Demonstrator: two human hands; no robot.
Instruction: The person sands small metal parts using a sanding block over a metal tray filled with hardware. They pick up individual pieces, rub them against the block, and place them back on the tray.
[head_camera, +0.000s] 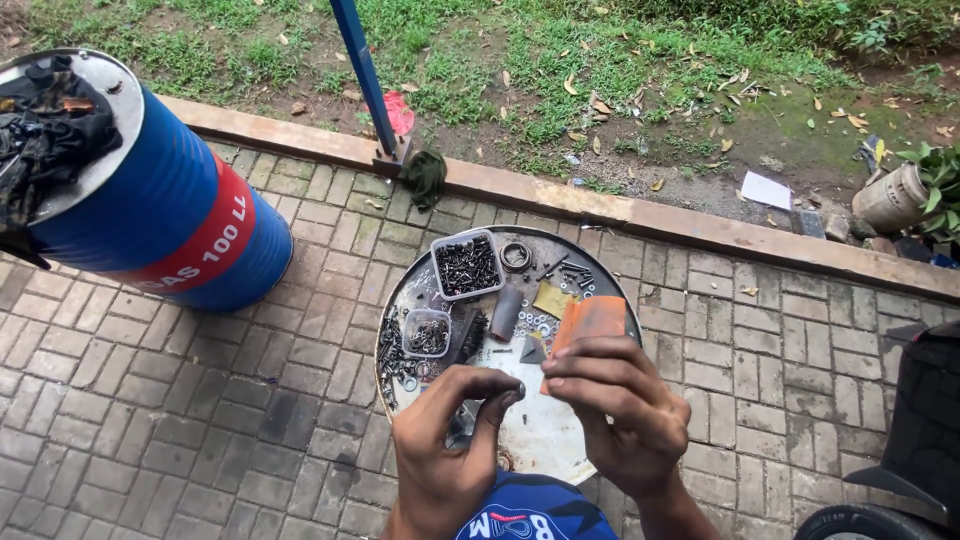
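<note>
Soft, even daylight — overcast look, no hard sun patches. Shadows faint and diffuse, darkest just under blue drum (160, 215) and round metal tray (600, 455). Mild pale sheen on tray surface, no harsh glare. Focus sharp across paving and grass. Wide-angle bend at edges — kerb line curves, drum leans outward. Slight softness on left hand (450, 440) and right hand (615, 410).

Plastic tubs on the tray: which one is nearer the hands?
The smaller clear tub, left of the tray. The larger tub, packed with dark screws, sits at the far rim.
</note>
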